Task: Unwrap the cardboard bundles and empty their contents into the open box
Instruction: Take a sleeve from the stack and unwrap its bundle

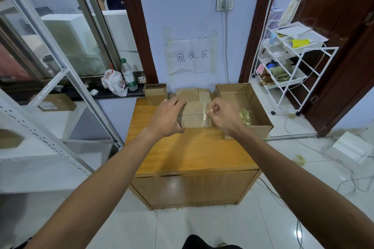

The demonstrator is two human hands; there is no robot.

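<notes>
A flat cardboard bundle [193, 115], bound with clear tape, lies at the back of the wooden cabinet top [188, 151]. My left hand [167, 116] grips its left end, fingers over the top and thumb at the front edge. My right hand [221, 116] pinches a strip of clear tape [207, 116] at the bundle's right end. A second taped bundle [193, 94] lies behind it against the wall. The open box [261, 107] stands right of the bundles with pale yellow bits [245, 117] in its bottom.
A small closed carton [155, 94] stands at the cabinet's back left. A window sill at left carries a water bottle [129, 75] and a plastic bag [114, 83]. A white wire cart [287, 62] stands at right. Cables and a yellow scrap [300, 160] lie on the tiled floor.
</notes>
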